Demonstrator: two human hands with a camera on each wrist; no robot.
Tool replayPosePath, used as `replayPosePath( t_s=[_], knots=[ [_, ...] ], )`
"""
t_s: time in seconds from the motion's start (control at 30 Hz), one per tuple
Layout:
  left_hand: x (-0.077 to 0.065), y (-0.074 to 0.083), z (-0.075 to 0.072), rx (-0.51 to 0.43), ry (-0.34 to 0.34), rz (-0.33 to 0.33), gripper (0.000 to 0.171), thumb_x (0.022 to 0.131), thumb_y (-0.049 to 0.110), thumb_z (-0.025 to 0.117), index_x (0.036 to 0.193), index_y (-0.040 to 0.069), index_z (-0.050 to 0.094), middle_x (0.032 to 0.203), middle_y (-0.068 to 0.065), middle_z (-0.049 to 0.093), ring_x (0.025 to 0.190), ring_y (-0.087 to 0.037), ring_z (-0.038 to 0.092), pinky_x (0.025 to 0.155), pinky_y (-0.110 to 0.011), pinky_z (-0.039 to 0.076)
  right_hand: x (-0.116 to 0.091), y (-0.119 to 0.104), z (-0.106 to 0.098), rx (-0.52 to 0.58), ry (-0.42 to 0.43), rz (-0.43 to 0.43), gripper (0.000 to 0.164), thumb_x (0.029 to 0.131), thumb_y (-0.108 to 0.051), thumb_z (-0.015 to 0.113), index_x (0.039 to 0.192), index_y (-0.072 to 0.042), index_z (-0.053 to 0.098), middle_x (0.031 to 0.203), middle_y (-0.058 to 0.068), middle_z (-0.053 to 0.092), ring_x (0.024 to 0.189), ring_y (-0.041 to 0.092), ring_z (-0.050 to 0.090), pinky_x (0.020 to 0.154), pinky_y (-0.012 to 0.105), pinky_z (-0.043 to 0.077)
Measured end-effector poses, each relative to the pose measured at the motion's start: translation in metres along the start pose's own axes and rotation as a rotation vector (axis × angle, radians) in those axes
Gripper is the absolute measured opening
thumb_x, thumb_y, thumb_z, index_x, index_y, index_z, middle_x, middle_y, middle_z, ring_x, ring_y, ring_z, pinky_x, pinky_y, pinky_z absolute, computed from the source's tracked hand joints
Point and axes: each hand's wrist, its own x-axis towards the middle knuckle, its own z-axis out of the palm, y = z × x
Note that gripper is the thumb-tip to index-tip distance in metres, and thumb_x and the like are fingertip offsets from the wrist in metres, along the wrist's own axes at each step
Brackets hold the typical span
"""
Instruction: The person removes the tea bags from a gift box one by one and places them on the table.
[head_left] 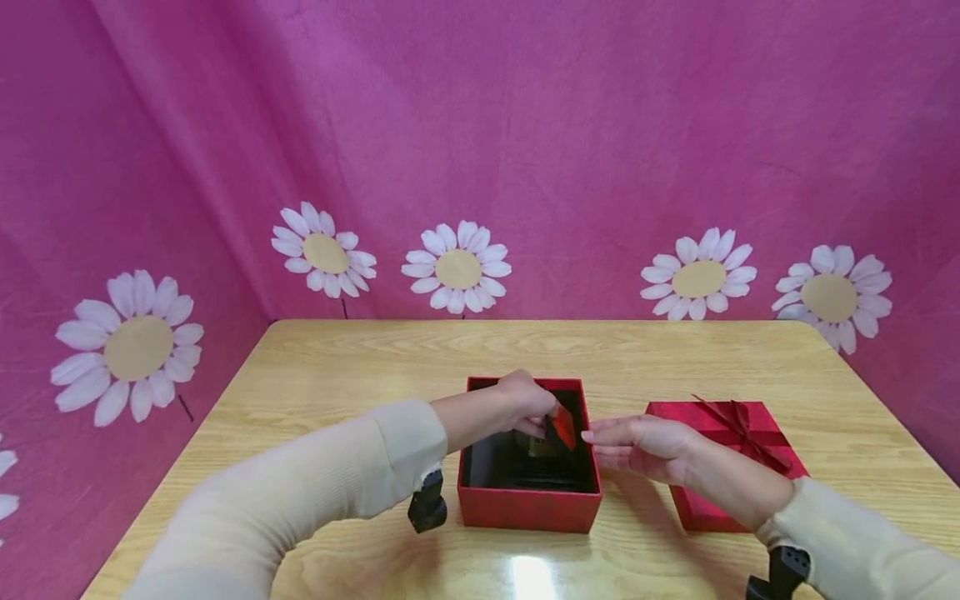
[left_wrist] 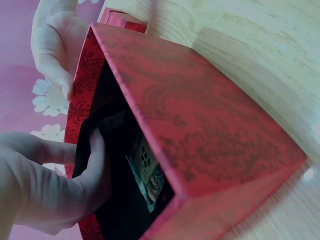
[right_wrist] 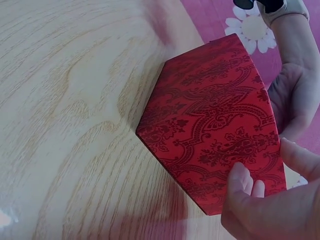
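A red patterned box (head_left: 528, 510) with a dark inside stands lidless on the table. My left hand (head_left: 528, 402) reaches in over its rim. Between thumb and fingers it pinches a flat black packet (left_wrist: 107, 117), which shows an orange-red face (head_left: 565, 427) in the head view. Deeper in the box lies another packet (left_wrist: 146, 167) with a beige and green label. My right hand (head_left: 641, 442) is at the box's right side, its fingertips (right_wrist: 240, 172) against the outer wall and its thumb by the rim. Part of the left hand is hidden behind the box in the right wrist view.
The red lid (head_left: 716, 425) with a dark red ribbon bow (head_left: 746, 433) rests to the right, partly behind my right forearm. Everything stands on a light wooden table (head_left: 360, 367). A pink curtain (head_left: 525, 150) with white flowers hangs behind and at the sides.
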Motion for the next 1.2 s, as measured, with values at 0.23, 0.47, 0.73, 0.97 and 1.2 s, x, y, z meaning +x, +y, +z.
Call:
replayPosePath(
  t_s=[0.23,0.47,0.73,0.97,1.2],
  knots=[
    [-0.008,-0.003,-0.008,0.076,0.014,0.079,0.017,0.085,0.001,0.064,0.101,-0.005,0.063,0.095,-0.015,0.067,0.08,-0.024,0.072,0.077,-0.035,0.061,0.001,0.002,-0.001,0.014,0.007,0.009,0.063,0.094,-0.019,0.06,0.14,0.011,0.031,0.102,-0.002,0.066,0.093,0.009,0.066,0.091,0.027,0.056],
    [-0.004,-0.018,-0.025,0.079,-0.04,0.181,0.012,0.087,0.002,0.065,0.078,0.001,0.057,0.102,-0.014,0.064,0.077,-0.016,0.06,0.077,-0.035,0.061,0.002,0.001,-0.001,0.027,0.004,0.013,0.062,0.094,-0.019,0.059,0.142,0.011,0.032,0.101,-0.002,0.071,0.095,0.01,0.069,0.095,0.03,0.054],
    [-0.004,-0.027,-0.055,0.008,-0.064,0.205,0.009,0.09,0.006,0.062,0.095,-0.003,0.061,0.103,-0.015,0.065,0.078,-0.015,0.06,0.084,-0.036,0.059,0.005,0.003,0.003,0.036,0.022,0.018,0.061,0.093,-0.019,0.061,0.141,0.009,0.037,0.103,-0.001,0.071,0.094,0.011,0.07,0.093,0.029,0.055],
    [-0.005,-0.029,-0.084,-0.065,0.032,0.258,0.026,0.092,0.008,0.06,0.116,-0.003,0.061,0.101,-0.013,0.066,0.078,-0.011,0.06,0.081,-0.033,0.06,0.007,0.008,0.003,0.004,0.009,-0.034,0.064,0.093,-0.018,0.062,0.14,0.014,0.033,0.101,-0.002,0.071,0.092,0.008,0.069,0.091,0.028,0.056],
    [0.005,-0.032,-0.109,-0.121,0.112,0.327,0.028,0.093,0.011,0.061,0.117,-0.002,0.061,0.104,-0.014,0.065,0.08,-0.011,0.062,0.088,-0.036,0.058,0.002,0.009,0.001,0.012,0.068,-0.025,0.071,0.092,-0.02,0.064,0.143,0.014,0.028,0.102,-0.002,0.071,0.091,0.008,0.069,0.091,0.03,0.055]
  ],
)
